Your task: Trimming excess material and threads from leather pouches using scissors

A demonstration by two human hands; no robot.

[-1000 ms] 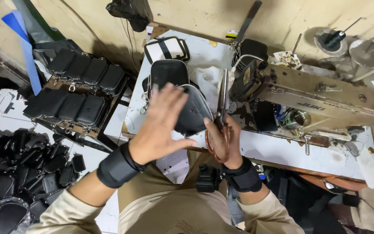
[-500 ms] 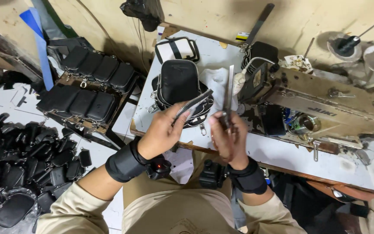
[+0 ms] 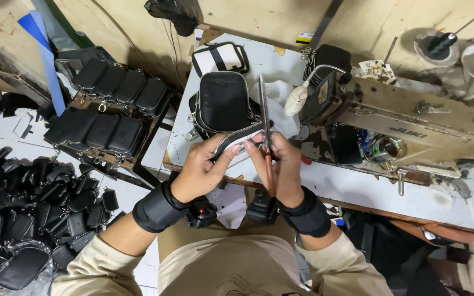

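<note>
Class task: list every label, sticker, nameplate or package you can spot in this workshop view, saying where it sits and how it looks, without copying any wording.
Sticker: small rectangle, white, yellow and black, on the wooden wall above the table.
Nameplate lettering: dark characters on the beige sewing machine arm, right of the hands.
Embossed patch: faint mark on the black pouch at table centre.
No packages or screens visible.

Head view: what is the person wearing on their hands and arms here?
Both hands are bare. The left hand and the right hand each have a wide black wrist band, with a small black device attached under the wrist; the left one shows a tiny red light. Beige long sleeves cover the forearms below the bands.
</note>
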